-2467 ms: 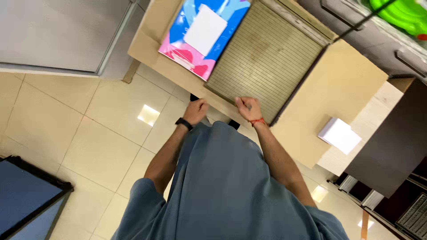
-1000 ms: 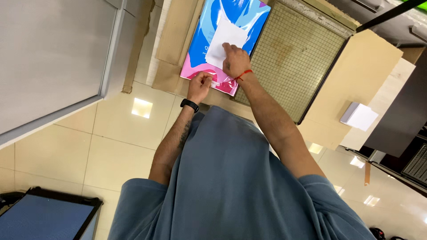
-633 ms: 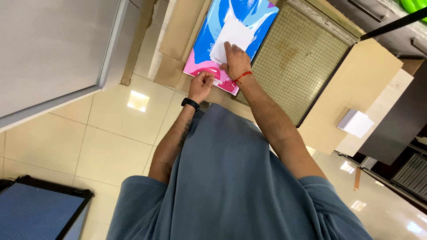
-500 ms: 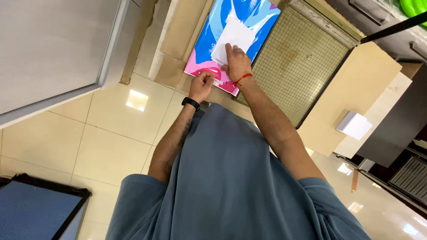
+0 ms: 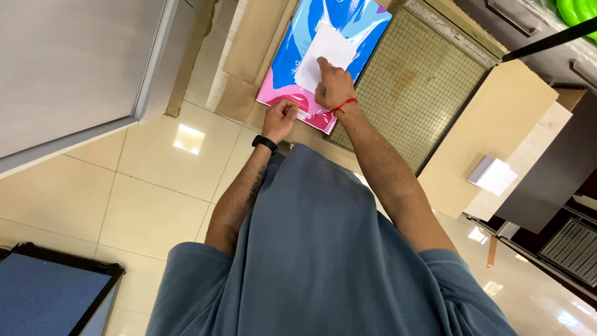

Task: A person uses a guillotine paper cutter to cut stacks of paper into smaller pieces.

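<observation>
A flat blue and pink packet (image 5: 348,28) lies on a tan work surface (image 5: 252,43) in front of me. A white sheet of paper (image 5: 326,46) rests on top of it. My right hand (image 5: 331,87), with a red thread at the wrist, presses down on the lower edge of that sheet, index finger stretched out. My left hand (image 5: 280,118), wearing a black wristband, is curled at the pink near edge of the packet and pinches it.
A gridded cutting mat (image 5: 410,81) lies right of the packet. Further right are a tan board (image 5: 497,124) and a small white box (image 5: 494,175). A grey cabinet (image 5: 68,68) stands left, a blue panel (image 5: 50,298) on the tiled floor, green objects (image 5: 578,11) at the top right.
Both hands rose from the surface's near edge onto the packet. Since one second ago, my right hand slid a little further onto the white sheet; my left stays at the pink edge.
</observation>
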